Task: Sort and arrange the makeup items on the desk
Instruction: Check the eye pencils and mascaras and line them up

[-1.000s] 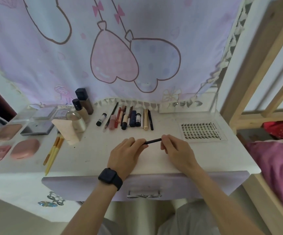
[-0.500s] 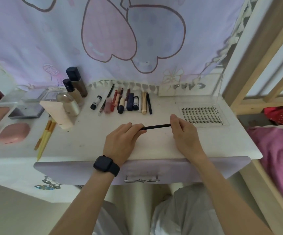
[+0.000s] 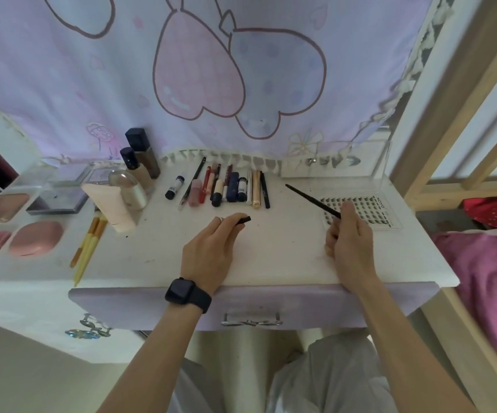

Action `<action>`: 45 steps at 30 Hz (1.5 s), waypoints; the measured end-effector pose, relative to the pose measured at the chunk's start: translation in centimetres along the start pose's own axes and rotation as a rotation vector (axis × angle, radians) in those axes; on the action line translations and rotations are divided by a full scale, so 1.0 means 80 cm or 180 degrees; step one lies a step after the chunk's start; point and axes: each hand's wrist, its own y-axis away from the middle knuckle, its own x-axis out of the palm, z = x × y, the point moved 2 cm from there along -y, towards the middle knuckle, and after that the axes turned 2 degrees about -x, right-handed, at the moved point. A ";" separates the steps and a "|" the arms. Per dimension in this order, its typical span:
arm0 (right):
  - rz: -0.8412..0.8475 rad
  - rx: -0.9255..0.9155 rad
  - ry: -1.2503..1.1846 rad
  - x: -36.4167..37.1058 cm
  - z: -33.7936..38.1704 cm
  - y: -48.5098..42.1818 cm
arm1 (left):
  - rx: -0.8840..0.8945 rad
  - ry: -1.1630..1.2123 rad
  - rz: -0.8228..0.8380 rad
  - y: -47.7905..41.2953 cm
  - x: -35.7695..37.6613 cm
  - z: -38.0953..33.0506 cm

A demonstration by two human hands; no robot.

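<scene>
Smudgy white bench, lilac heart curtain behind, wooden bed frame at its right edge. Your left grip pinches the black cap, right grip clamps the thin liner.

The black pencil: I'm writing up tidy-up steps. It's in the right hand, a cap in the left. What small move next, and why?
Probably bring the pencil in the right hand to the cap pinched in the left hand and slide them together: the pieces are apart, and it likely should be closed before joining the row at the back.
</scene>
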 end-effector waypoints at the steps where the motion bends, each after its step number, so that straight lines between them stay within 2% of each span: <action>1: -0.0016 0.0024 -0.0101 -0.001 0.000 -0.001 | -0.0102 0.0040 0.0036 0.000 0.000 0.000; 8: 0.0043 -0.0085 -0.0131 -0.002 -0.006 0.001 | -0.0780 -0.0041 0.0252 -0.002 0.002 0.006; 13: -0.0374 -0.0328 0.0190 0.002 0.001 0.003 | -0.1174 -0.0085 0.0582 -0.012 0.002 0.005; 18: -0.0711 -0.0984 0.1138 -0.006 0.006 0.019 | -0.1453 -0.0025 0.0823 -0.031 0.010 -0.021; 24: -0.0517 -0.1519 0.2699 -0.014 0.008 0.016 | -0.1619 -0.0106 0.1499 -0.049 0.058 -0.072; 27: -0.0395 -0.1819 0.3284 -0.007 0.005 0.015 | -0.1749 -0.0175 0.1569 -0.058 0.073 -0.081; 31: -0.0289 -0.1909 0.3631 -0.005 -0.002 0.012 | -0.1677 -0.0071 0.1607 -0.065 0.082 -0.082; 36: -0.0193 -0.2151 0.3620 -0.005 -0.005 0.011 | -0.1383 0.0213 0.1569 -0.057 0.080 -0.077; 39: -0.0110 -0.2127 0.3386 -0.010 -0.006 0.013 | -0.1027 0.0310 0.1479 -0.044 0.078 -0.077; 42: -0.0256 -0.2188 0.3214 -0.026 -0.008 0.020 | -0.0567 0.0090 0.1492 -0.031 0.079 -0.077; 45: -0.0416 -0.1931 0.3550 -0.055 -0.003 0.013 | -0.0330 -0.0074 0.1444 -0.032 0.085 -0.080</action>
